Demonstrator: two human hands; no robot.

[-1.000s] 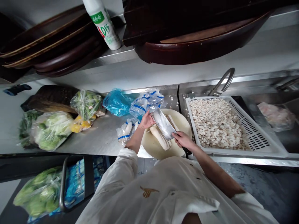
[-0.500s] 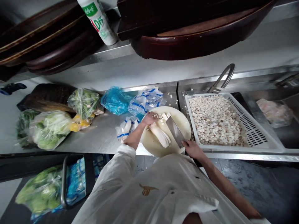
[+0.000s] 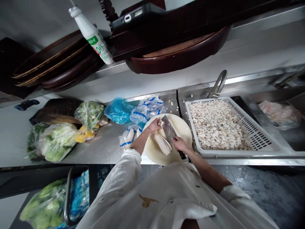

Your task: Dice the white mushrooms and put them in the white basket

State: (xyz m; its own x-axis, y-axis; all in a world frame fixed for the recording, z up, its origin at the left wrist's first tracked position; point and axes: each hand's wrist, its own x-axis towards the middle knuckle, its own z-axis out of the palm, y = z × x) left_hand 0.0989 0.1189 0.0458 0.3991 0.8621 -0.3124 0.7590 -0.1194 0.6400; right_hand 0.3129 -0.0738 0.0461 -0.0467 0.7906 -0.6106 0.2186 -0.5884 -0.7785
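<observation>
A round, pale cutting board (image 3: 150,152) lies at the counter's front edge. My right hand (image 3: 180,144) is closed around the black handle of a cleaver (image 3: 168,129). Its broad blade slants across the board, the far end beside my left hand. At the board's far left, my left hand (image 3: 154,125) has its fingers curled on small chopped mushroom pieces (image 3: 161,122) against the blade. A whole-looking king oyster mushroom (image 3: 162,144) rests left of the cleaver, and a long white mushroom strip (image 3: 175,128) shows just right of the blade.
On the right, a white perforated basket (image 3: 262,140) holds diced mushroom below a faucet (image 3: 218,83). Left are blue-striped bags (image 3: 147,109), a blue bag (image 3: 119,110) and bagged greens (image 3: 57,140). Overhead, a shelf carries dark wooden tubs (image 3: 176,63) and a white bottle (image 3: 92,36).
The cleaver has moved left across the board, from the right side of the mushroom strips to beside my left hand. My left hand stays by the chopped pieces. The camera view has shifted.
</observation>
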